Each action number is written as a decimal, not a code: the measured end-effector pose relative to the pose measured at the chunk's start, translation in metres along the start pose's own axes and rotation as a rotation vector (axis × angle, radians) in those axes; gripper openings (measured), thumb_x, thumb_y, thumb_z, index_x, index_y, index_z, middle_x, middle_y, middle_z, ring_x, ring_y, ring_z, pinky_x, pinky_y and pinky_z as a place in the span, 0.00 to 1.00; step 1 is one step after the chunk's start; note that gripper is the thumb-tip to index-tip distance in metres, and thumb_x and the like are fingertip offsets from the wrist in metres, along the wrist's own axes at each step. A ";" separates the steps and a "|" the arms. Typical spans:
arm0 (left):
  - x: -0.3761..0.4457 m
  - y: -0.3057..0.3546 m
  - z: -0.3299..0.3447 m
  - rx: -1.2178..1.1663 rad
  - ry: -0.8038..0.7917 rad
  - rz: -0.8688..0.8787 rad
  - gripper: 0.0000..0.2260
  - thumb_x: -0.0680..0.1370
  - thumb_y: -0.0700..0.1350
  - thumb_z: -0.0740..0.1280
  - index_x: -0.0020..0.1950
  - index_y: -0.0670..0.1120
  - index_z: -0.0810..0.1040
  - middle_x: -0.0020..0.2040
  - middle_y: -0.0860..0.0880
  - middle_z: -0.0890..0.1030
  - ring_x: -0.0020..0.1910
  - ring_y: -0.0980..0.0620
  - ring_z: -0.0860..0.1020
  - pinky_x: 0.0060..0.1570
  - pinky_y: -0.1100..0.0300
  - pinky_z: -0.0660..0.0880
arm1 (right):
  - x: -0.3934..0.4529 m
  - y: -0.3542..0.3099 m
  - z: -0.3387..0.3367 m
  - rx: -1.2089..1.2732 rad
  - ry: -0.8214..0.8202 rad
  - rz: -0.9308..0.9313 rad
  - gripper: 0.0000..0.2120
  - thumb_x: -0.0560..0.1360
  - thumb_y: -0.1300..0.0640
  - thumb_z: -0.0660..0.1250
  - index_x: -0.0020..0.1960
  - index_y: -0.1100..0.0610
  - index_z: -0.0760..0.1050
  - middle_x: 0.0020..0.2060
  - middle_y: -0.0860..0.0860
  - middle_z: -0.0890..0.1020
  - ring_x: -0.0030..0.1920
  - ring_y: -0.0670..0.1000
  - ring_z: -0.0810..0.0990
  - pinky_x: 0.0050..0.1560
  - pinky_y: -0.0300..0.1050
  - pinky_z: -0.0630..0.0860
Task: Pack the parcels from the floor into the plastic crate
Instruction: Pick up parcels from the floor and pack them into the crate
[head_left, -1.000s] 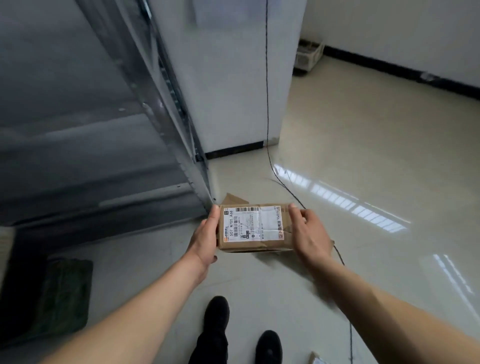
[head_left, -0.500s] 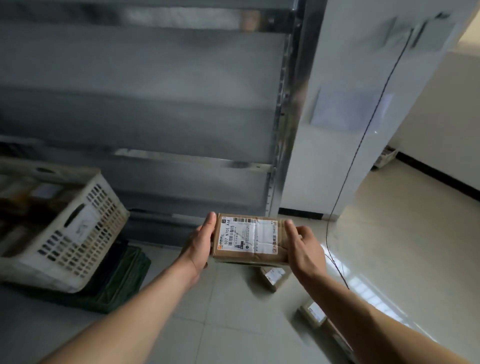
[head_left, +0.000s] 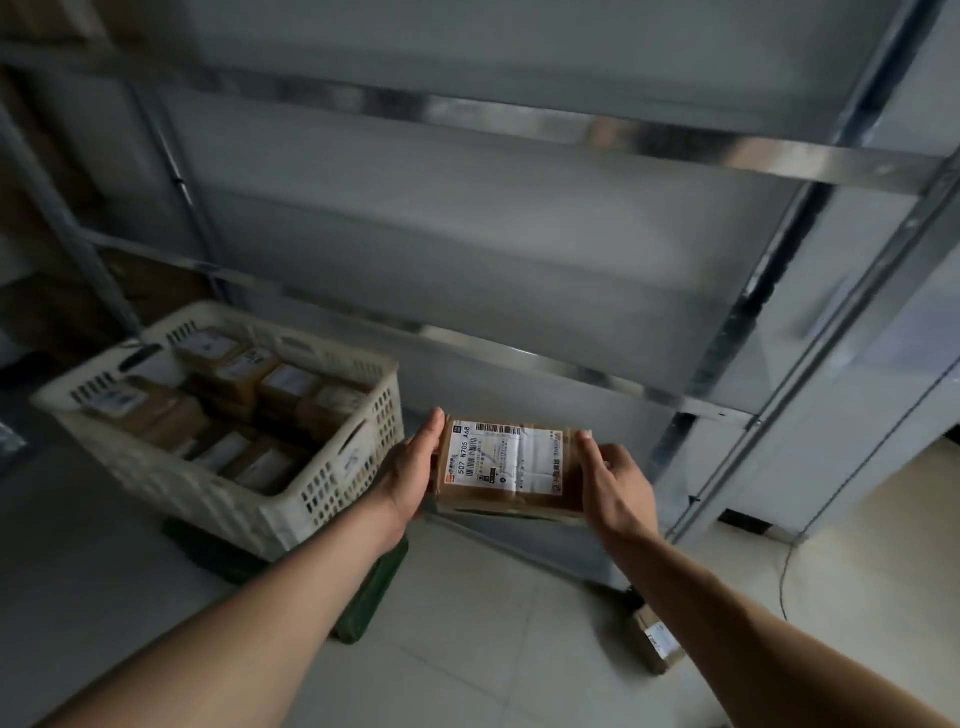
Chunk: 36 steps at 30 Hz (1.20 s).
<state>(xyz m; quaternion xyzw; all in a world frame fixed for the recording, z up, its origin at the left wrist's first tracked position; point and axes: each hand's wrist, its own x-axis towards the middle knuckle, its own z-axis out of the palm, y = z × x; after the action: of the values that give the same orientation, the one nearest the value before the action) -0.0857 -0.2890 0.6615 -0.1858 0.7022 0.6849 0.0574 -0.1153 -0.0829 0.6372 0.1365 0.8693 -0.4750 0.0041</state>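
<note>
A brown cardboard parcel (head_left: 506, 465) with a white shipping label is held flat in the air between my two hands. My left hand (head_left: 410, 470) presses its left end and my right hand (head_left: 613, 480) grips its right end. The white plastic crate (head_left: 332, 473) stands on the floor to the left, close to my left hand, and holds several labelled brown parcels (head_left: 234, 405). Another small parcel (head_left: 657, 642) lies on the floor at the lower right, partly hidden by my right forearm.
A metal shelving rack (head_left: 571, 135) with grey shelves fills the background right behind the crate. A dark green flat crate (head_left: 369, 592) lies under the white crate. A thin black cable (head_left: 784, 571) trails on the tiled floor at the right.
My view has swung left and the crate has come fully into sight. The parcel, still held in both hands, is now closer to the crate's right side.
</note>
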 end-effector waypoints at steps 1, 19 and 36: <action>0.003 0.003 -0.015 -0.005 0.010 0.002 0.24 0.81 0.63 0.50 0.46 0.50 0.80 0.44 0.50 0.82 0.42 0.55 0.78 0.44 0.59 0.70 | 0.000 -0.010 0.013 0.000 -0.004 -0.013 0.26 0.78 0.32 0.55 0.53 0.53 0.77 0.49 0.53 0.83 0.51 0.57 0.80 0.55 0.51 0.76; 0.093 0.040 -0.198 0.037 0.239 -0.067 0.19 0.83 0.58 0.47 0.46 0.53 0.74 0.42 0.53 0.77 0.39 0.59 0.75 0.36 0.66 0.69 | 0.080 -0.147 0.215 0.018 -0.312 -0.185 0.25 0.80 0.35 0.55 0.54 0.54 0.78 0.46 0.53 0.82 0.47 0.55 0.80 0.48 0.47 0.75; 0.231 0.022 -0.331 0.200 0.298 -0.311 0.29 0.80 0.67 0.48 0.76 0.53 0.59 0.69 0.44 0.73 0.62 0.41 0.75 0.48 0.53 0.71 | 0.148 -0.231 0.374 -0.047 -0.508 -0.204 0.21 0.80 0.35 0.55 0.48 0.50 0.78 0.40 0.51 0.83 0.42 0.51 0.83 0.44 0.48 0.82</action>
<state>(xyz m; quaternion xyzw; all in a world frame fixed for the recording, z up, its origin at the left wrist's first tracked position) -0.2492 -0.6564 0.6231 -0.3844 0.7301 0.5598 0.0761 -0.3596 -0.4756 0.6025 -0.0752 0.8606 -0.4715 0.1773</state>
